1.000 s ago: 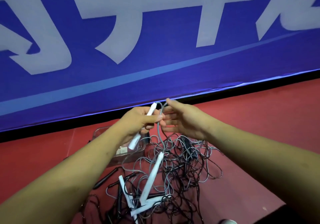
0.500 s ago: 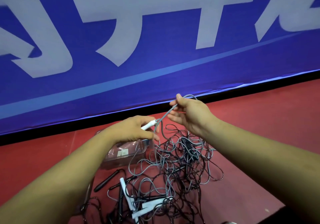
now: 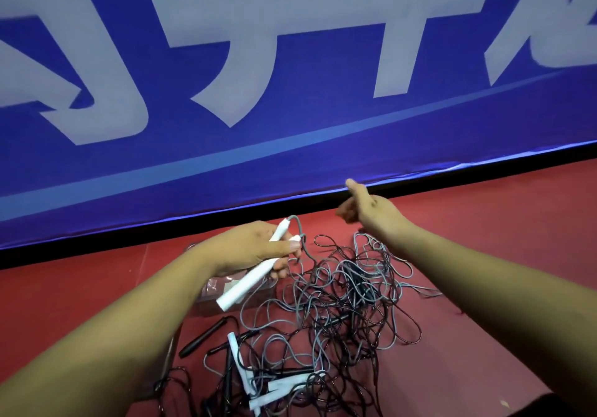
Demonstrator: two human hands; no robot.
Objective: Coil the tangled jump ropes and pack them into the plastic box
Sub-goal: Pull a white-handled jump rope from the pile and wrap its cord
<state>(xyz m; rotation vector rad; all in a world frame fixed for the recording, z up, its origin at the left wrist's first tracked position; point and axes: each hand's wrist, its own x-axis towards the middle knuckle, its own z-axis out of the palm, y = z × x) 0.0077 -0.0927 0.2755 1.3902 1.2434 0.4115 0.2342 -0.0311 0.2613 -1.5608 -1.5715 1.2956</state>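
The left hand [image 3: 255, 248] was above the red floor [image 3: 504, 222], and its grip was clamped on two white handles [image 3: 248, 284] of one jump rope. The longer handle pointed down and to the left, out of the fist. The shorter one stood up between the thumb and the fingers. A grey cord [image 3: 298, 227] made a small loop from the top of the shorter handle and then fell down into the tangled ropes [image 3: 339, 306], which lay on the floor just beside the hand, on its right.

The right hand [image 3: 371, 213] was lifted higher, apart from the ropes. Its thumb pointed up, its fingers were loosely bent and a little blurred, and its grip was apart, with nothing in it.

The clear plastic box [image 3: 211, 287] stood on the floor under the left hand, partly hidden by it. Nearer to the person lay a black handle [image 3: 202, 337] and more white handles [image 3: 274, 386], mixed with grey and black cords. Behind everything stood a blue banner [image 3: 290, 145] with large pale letters.
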